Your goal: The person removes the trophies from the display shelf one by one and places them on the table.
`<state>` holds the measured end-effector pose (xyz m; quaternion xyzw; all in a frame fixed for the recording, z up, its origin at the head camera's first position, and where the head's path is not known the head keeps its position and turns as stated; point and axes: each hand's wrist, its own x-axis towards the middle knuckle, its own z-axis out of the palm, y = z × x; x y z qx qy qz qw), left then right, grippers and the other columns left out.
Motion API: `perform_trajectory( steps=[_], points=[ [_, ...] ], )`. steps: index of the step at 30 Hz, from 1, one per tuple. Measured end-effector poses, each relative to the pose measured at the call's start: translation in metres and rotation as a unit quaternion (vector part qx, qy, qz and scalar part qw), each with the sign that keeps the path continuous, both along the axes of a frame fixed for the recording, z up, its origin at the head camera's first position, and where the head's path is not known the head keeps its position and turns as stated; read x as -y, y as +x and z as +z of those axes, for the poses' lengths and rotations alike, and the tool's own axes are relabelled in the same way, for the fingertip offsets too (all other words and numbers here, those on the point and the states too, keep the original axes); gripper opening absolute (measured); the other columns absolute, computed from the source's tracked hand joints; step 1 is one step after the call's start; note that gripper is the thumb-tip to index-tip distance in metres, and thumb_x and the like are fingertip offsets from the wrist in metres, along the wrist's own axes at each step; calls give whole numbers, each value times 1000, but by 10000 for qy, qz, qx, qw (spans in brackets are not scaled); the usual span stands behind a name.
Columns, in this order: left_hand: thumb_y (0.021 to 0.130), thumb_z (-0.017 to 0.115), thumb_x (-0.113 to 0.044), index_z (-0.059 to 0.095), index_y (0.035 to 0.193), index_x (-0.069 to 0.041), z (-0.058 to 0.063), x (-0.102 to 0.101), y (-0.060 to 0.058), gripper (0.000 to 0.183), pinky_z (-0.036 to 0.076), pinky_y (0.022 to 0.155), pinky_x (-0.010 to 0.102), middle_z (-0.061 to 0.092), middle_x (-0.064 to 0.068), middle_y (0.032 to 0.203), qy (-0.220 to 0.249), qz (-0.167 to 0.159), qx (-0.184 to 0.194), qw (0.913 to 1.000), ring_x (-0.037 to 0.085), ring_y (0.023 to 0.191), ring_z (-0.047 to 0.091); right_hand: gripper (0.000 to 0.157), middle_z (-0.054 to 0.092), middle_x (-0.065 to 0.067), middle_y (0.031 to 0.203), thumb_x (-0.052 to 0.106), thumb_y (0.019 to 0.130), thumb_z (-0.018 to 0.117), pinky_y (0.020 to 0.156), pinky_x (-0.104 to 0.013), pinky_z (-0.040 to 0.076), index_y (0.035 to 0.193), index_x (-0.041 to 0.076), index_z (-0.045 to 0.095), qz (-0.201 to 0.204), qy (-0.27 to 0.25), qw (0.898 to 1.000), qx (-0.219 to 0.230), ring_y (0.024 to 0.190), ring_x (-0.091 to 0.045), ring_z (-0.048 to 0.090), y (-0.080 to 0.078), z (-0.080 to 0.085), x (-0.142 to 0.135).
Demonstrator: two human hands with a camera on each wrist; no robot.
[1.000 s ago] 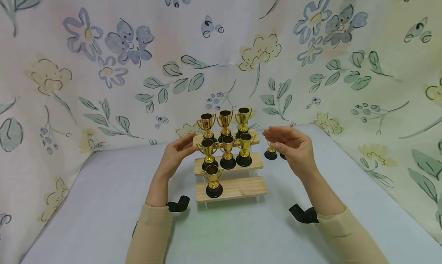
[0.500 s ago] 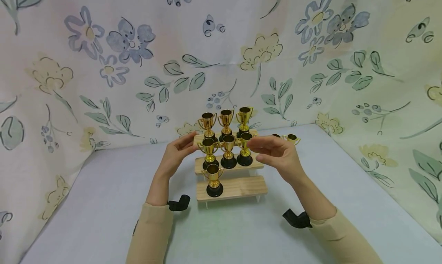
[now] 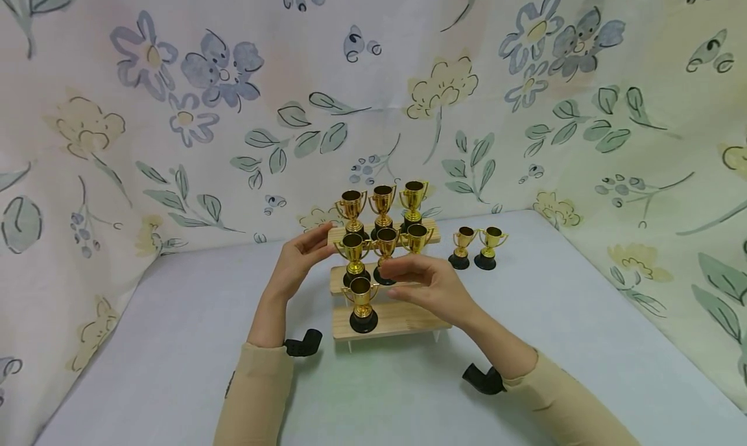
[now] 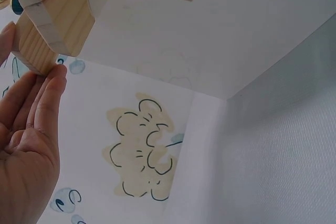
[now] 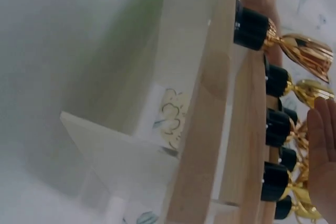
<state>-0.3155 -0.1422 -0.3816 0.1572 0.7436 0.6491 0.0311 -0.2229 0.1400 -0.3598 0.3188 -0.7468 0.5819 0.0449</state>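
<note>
A three-tier stand with wooden shelves [image 3: 408, 317] and clear supports holds small gold trophy cups on black bases. The bottom shelf carries one trophy [image 3: 362, 303], at its left end. My left hand [image 3: 294, 261] holds the left end of the top shelf [image 4: 34, 45], thumb on one side and fingers on the other. In front of the middle shelf is my right hand [image 3: 434, 290], with nothing in it, fingers slightly bent and pointing left. It hides part of the middle row's right trophy [image 3: 417, 237]. Its fingertips are near the bottom trophy; contact cannot be told.
Two more trophies, a left one [image 3: 463, 248] and a right one [image 3: 491, 247], stand on the white tabletop [image 3: 175, 355] right of the stand. Three trophies line the top shelf, the middle one [image 3: 382, 205] among them. Floral cloth [image 3: 373, 76] hangs behind.
My right hand has moved left and toward me, from beside the two table trophies to in front of the stand. Both those trophies are now uncovered. My left hand stays put.
</note>
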Motion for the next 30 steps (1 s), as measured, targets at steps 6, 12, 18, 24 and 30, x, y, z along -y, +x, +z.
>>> perform_trajectory(
  steps=[6,12,18,24,30],
  points=[
    [92,71,-21,46,149,-14,2,0,0,63,44,114,33,46,3,155,7,16,15,10000,21,142,47,27,72,-21,114,10,87,75,85,-25,61,112,1,72,-143,-141,9995,233,102,-21,73,-2,-5,9],
    [92,70,-19,46,149,-13,1,0,1,61,47,110,26,47,3,154,46,27,42,10000,21,141,48,24,75,-17,110,13,88,74,81,-23,61,109,3,74,-278,-79,9990,344,95,-3,73,-1,-9,14],
    [93,70,-18,46,149,-12,1,0,1,61,47,108,22,47,4,155,65,35,27,10000,21,141,48,21,77,-14,106,17,87,75,76,-22,61,105,6,77,-550,65,9978,356,89,-1,72,-1,-13,18],
    [92,70,-20,46,149,-12,2,0,1,62,47,109,24,47,3,154,37,41,34,10000,21,141,48,20,77,-14,102,18,88,75,72,-21,60,103,7,78,-749,65,9962,429,84,-1,72,0,-15,21],
    [92,71,-19,46,148,-14,1,0,1,61,48,108,22,47,3,154,56,27,36,10000,21,141,48,19,78,-15,101,19,88,75,73,-21,60,102,6,78,-796,-25,9953,543,84,-1,72,0,-16,23]
  ],
)
